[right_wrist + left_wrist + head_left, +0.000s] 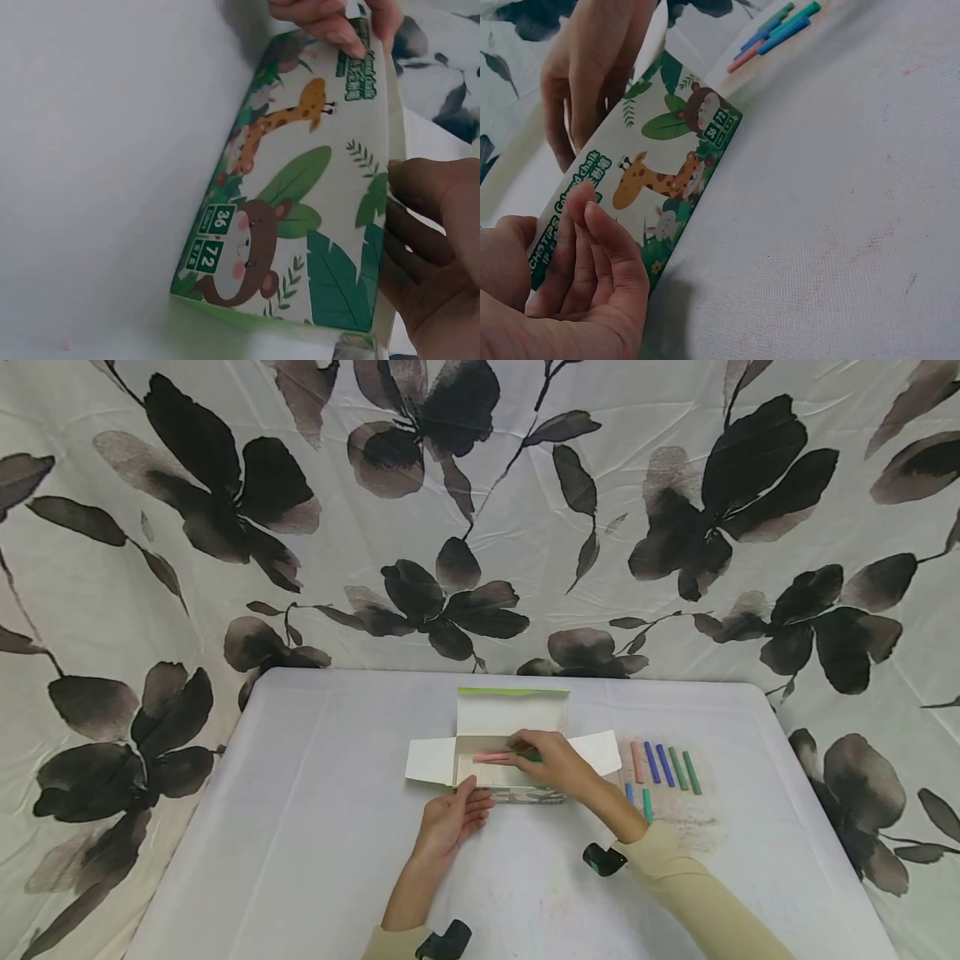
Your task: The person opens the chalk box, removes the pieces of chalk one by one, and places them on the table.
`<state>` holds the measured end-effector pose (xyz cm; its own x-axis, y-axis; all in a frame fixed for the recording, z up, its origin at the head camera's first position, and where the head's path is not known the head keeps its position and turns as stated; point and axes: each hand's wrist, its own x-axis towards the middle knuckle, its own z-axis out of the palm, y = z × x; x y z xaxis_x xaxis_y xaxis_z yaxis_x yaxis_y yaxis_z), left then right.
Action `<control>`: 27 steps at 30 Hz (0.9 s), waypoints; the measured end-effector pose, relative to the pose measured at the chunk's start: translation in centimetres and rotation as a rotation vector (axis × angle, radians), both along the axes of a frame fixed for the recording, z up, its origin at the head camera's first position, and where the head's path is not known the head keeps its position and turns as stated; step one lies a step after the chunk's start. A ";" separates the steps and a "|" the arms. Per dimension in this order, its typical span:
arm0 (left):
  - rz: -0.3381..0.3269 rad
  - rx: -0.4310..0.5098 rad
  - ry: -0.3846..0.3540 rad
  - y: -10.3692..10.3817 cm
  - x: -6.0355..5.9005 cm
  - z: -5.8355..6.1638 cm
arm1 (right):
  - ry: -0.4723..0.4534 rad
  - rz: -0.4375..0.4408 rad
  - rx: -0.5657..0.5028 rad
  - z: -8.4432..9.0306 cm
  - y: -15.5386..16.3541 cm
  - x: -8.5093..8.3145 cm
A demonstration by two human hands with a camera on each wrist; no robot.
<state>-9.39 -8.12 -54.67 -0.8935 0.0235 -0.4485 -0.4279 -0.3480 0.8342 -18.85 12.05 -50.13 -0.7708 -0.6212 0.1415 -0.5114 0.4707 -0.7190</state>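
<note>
An open chalk box (510,714) with a giraffe and bear print (667,172) (300,225) lies in the middle of the white table (315,827), flaps spread out. My right hand (551,762) (435,255) reaches into it and pinches a green chalk (534,757). A pink chalk (491,757) lies inside the box beside it. My left hand (452,817) (585,277) rests with relaxed fingers against the box's printed front side. Several loose chalks (663,767) (772,34), pink, blue and green, lie in a row on the table to the right of the box.
Two more short chalks (647,804) lie near my right forearm. Faint coloured chalk dust (690,827) marks the cloth there. A flower-print cloth (480,527) hangs behind and around the table. A black wrist camera (603,858) sits on each wrist.
</note>
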 end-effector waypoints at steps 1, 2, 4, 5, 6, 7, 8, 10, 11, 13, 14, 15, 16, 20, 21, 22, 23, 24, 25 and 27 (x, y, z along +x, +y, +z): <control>-0.002 0.000 0.001 0.0 0.0 0.0 | 0.023 0.008 0.020 0.0 -0.2 0.1; -0.005 0.000 0.002 0.0 0.0 -0.1 | 0.054 0.013 0.046 -0.1 -0.4 0.1; -0.007 0.002 0.003 0.0 0.0 0.0 | 0.077 0.023 0.090 -0.2 -0.8 0.2; -0.005 0.003 0.000 0.0 0.0 0.0 | 0.096 0.028 0.119 -0.3 -1.0 0.2; -0.005 0.002 -0.001 0.0 0.0 0.1 | 0.106 0.036 0.145 -0.4 -1.2 0.2; -0.003 0.003 -0.002 0.0 0.0 0.1 | 0.115 0.046 0.171 -0.5 -1.4 0.2; -0.002 0.003 -0.002 0.1 0.1 0.1 | 0.113 0.056 0.194 -0.5 -1.5 0.1; 0.002 0.005 -0.002 0.1 0.1 0.3 | 0.110 0.080 0.233 -0.5 -1.9 0.1; 0.003 0.004 -0.001 0.1 0.2 0.3 | 0.116 0.086 0.256 -0.5 -2.0 0.1; 0.008 0.008 -0.003 0.1 0.2 0.3 | 0.114 0.102 0.303 -0.2 -2.4 0.1; 0.009 0.009 -0.002 0.1 0.2 0.4 | 0.108 0.105 0.325 -0.1 -2.6 0.1; 0.011 0.010 -0.002 0.1 0.2 0.4 | 0.100 0.105 0.346 0.1 -2.7 0.2; 0.012 0.012 -0.004 0.0 0.2 0.3 | 0.090 0.104 0.367 0.3 -2.9 0.2; 0.012 0.016 0.003 0.0 0.3 0.2 | 0.078 0.089 0.438 1.0 -3.6 0.4; 0.012 0.015 0.004 0.0 0.3 0.2 | 0.087 0.085 0.451 1.1 -3.7 0.5; 0.012 0.015 0.004 0.0 0.3 0.1 | 0.098 0.085 0.461 1.1 -3.7 0.5; 0.013 0.012 0.004 0.0 0.4 0.2 | 0.116 0.087 0.468 1.1 -3.8 0.6; 0.015 0.010 0.003 0.0 0.4 0.2 | 0.145 0.091 0.469 1.0 -3.9 0.6; 0.015 0.007 0.002 0.0 0.4 0.2 | 0.176 0.094 0.466 0.9 -3.9 0.6; 0.016 0.004 -0.003 0.1 0.4 0.3 | 0.253 0.107 0.460 0.7 -4.1 0.6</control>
